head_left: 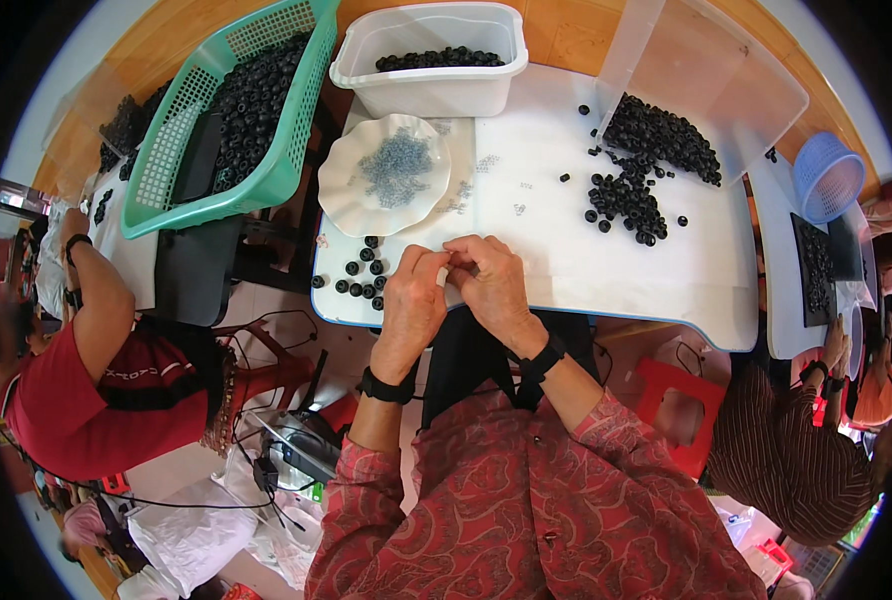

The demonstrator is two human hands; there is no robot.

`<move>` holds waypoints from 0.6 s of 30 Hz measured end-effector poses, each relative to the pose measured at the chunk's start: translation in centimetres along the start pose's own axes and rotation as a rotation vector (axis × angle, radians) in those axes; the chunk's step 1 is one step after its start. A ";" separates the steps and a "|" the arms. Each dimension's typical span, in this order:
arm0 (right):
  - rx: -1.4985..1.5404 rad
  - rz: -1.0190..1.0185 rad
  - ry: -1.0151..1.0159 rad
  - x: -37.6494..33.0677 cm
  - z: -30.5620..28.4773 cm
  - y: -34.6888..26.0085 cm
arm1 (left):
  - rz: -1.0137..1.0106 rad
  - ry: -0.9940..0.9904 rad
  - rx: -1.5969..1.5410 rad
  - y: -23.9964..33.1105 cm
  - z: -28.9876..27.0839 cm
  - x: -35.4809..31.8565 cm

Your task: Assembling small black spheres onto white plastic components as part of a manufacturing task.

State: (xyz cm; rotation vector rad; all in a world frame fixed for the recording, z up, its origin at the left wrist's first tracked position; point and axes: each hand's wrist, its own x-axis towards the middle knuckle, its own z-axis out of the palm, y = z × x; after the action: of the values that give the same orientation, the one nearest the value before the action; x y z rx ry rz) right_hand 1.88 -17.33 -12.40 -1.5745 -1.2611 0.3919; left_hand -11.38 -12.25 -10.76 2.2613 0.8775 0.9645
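Just beside my left hand point(414, 300) I count ten loose black beads point(352, 268). My left fingertips press together against those of my right hand point(494, 290); what they pinch, I cannot tell. One plate point(341, 185) holds clear bits point(396, 170); one tub point(431, 98), one basket point(318, 75) and one tipped bin point(741, 80) hold beads. My hands are at the table's point(586, 265) near edge; its top extends widely rightward.

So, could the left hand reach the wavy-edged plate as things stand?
Probably yes: the plate lies just beyond the left hand and nothing tall stands between, though that hand meets the right hand at the fingertips.
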 end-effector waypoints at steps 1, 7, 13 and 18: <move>-0.002 0.008 0.000 0.0 0.0 0.0 | 0.016 0.002 -0.001 -0.3 0.2 0.0; -0.004 0.036 -0.028 0.2 -0.1 0.2 | 0.052 0.019 0.018 -0.3 0.3 0.0; -0.001 0.034 -0.110 0.3 -1.0 0.0 | 0.034 0.013 0.058 -0.1 0.7 -0.4; 0.006 -0.012 -0.073 0.2 -1.5 -0.9 | 0.054 -0.002 0.113 0.1 0.9 -0.3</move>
State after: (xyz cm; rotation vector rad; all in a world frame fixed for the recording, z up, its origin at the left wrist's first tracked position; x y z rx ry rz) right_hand 2.61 -17.95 -10.93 -1.5589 -1.3232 0.4482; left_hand -10.83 -12.74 -11.39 2.3925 0.8949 0.9583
